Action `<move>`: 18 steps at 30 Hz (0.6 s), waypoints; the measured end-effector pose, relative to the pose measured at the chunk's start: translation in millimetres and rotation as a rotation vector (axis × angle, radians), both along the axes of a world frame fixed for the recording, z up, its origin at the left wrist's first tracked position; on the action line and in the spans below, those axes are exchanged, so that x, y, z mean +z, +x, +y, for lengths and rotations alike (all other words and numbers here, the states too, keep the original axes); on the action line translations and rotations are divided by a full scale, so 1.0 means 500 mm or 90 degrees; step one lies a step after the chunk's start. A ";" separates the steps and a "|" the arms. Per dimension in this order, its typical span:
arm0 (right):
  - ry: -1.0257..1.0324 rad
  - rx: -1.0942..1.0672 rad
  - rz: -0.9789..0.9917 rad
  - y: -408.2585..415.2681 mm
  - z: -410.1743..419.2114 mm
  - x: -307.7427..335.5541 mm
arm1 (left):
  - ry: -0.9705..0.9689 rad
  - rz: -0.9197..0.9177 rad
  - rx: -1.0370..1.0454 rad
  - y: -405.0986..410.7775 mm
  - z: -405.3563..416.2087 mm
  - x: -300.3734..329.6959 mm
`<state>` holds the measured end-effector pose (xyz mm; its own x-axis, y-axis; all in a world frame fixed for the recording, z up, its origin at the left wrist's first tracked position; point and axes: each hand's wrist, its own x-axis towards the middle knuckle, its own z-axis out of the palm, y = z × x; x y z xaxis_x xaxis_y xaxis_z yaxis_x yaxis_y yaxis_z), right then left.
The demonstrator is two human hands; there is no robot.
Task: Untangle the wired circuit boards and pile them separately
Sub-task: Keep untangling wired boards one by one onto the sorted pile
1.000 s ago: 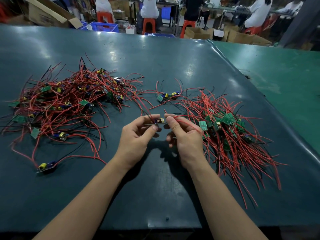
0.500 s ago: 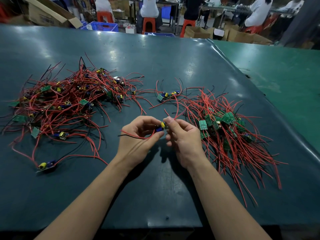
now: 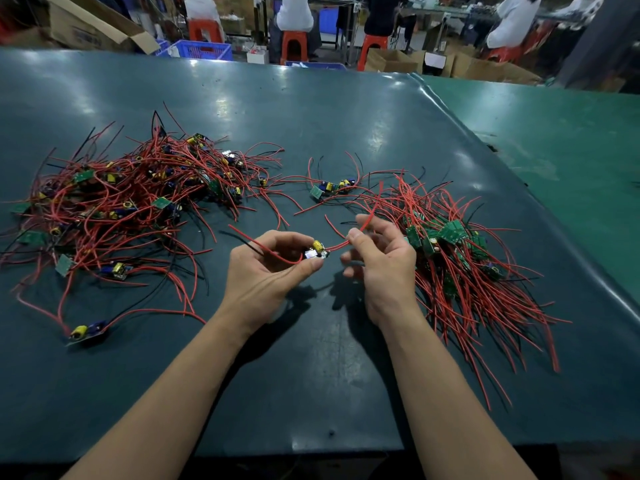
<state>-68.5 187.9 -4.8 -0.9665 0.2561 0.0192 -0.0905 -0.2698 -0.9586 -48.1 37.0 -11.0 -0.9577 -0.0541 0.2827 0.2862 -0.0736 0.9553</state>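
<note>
The left hand (image 3: 273, 268) pinches a small circuit board (image 3: 316, 251) while the right hand (image 3: 381, 258), just beside it, pinches its red wire (image 3: 337, 244) (thumb against forefinger). Pulling hard may strain the solder joint, or snag the sorted pile (image 3: 460, 258) beyond the right hand.

Your left hand (image 3: 273, 268) is covering most of the circuit board (image 3: 316, 252) you are pinching; the tangled pile (image 3: 114, 202) is running off the frame's left edge, its boards mostly buried under wires.
</note>
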 end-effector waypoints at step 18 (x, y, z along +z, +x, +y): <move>0.082 -0.135 0.114 -0.004 0.014 -0.007 | 0.029 -0.091 -0.034 0.007 -0.001 0.009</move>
<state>-70.5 195.0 -8.3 -0.8700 0.4362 0.2296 -0.3026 -0.1049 -0.9473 -44.8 36.5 -6.5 -0.9899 -0.0120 0.1411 0.1414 -0.1297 0.9814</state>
